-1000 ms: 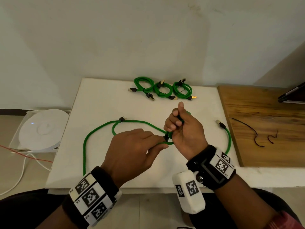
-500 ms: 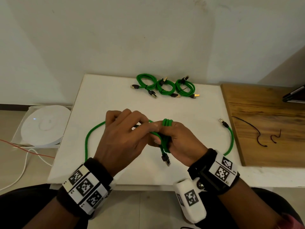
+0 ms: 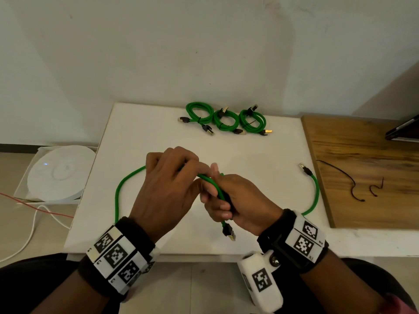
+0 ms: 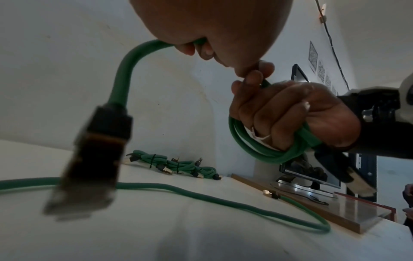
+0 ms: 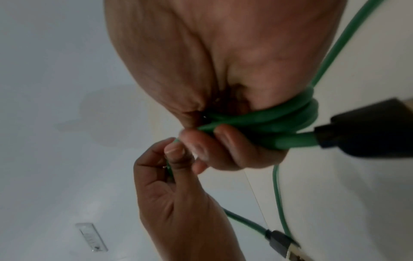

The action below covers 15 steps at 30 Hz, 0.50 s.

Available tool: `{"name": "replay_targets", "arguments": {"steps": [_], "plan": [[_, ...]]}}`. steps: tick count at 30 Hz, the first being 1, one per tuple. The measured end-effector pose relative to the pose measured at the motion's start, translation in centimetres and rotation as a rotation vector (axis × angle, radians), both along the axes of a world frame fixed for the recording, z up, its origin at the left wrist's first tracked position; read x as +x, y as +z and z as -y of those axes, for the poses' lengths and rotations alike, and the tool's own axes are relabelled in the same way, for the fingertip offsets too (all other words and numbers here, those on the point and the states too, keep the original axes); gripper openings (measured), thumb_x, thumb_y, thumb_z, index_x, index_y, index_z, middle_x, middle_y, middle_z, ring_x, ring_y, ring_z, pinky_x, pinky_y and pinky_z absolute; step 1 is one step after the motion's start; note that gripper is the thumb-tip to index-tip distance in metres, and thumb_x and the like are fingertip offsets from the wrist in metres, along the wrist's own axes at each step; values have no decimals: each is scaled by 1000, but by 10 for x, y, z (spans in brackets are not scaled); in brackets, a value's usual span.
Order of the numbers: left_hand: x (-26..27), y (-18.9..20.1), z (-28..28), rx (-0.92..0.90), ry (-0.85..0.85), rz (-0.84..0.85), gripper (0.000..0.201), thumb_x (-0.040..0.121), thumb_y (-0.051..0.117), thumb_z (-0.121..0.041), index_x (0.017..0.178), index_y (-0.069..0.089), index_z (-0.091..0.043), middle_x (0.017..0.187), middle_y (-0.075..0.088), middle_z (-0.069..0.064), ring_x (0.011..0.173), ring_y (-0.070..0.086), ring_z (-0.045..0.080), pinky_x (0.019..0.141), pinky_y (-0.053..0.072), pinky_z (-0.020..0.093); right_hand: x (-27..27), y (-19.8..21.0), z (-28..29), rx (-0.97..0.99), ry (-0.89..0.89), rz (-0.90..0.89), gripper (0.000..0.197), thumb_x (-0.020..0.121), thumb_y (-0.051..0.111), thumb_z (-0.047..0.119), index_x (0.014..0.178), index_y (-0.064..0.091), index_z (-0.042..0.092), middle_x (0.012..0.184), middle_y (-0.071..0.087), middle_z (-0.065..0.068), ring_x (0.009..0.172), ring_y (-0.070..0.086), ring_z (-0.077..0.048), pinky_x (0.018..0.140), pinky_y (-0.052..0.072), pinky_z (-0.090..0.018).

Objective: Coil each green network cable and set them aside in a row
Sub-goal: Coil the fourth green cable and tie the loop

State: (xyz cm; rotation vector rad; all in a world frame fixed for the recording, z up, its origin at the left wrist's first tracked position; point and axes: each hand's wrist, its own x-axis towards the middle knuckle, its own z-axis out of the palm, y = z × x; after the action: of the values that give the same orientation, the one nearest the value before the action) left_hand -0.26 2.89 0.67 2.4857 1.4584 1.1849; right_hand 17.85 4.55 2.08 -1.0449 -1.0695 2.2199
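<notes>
- The fingers of my right hand [image 3: 240, 200] are curled tight round a small bundle of loops of the green cable [image 3: 118, 196], held just above the table [image 3: 145, 132].
- The fingers of my left hand [image 3: 167, 186] are bent and pinch the same cable just beside the right hand's thumb.
- One black plug [image 3: 229, 232] hangs below my right fist, off the table.
- The loose run of the cable arcs over the table on my left.
- Another green length curves on my right, its plug [image 3: 305, 168] lying near the wooden board [image 3: 362, 155].
- Three coiled green cables [image 3: 226, 120] lie side by side in a row at the table's far edge, near the wall.
</notes>
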Motion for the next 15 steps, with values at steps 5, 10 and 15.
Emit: {"name": "replay_targets", "arguments": {"steps": [5, 10, 15], "plan": [[0, 1, -1, -99, 8, 3, 18, 93, 63, -14, 108, 59, -23, 105, 51, -2, 89, 52, 19, 76, 36, 35, -2, -2, 0, -84, 72, -41, 85, 90, 20, 83, 66, 47, 7, 53, 32, -5, 43, 17, -14, 45, 19, -23], [-4, 0, -7, -237, 19, 77, 21, 102, 49, -28, 109, 66, -19, 106, 57, -1, 81, 60, 19, 66, 52, 43, -2, -5, 1, -60, 119, -20, 91, 84, 17, 89, 59, 46, 6, 47, 18, -1, 39, 17, -15, 47, 14, -28], [-13, -9, -13, -437, 54, 119, 32, 100, 31, -33, 106, 62, -29, 85, 53, -19, 75, 56, 10, 61, 50, 40, -1, -5, -1, -49, 73, -129, 86, 85, 24, 88, 54, 41, 10, 45, 16, -1, 38, 16, -15, 46, 11, -30]]}}
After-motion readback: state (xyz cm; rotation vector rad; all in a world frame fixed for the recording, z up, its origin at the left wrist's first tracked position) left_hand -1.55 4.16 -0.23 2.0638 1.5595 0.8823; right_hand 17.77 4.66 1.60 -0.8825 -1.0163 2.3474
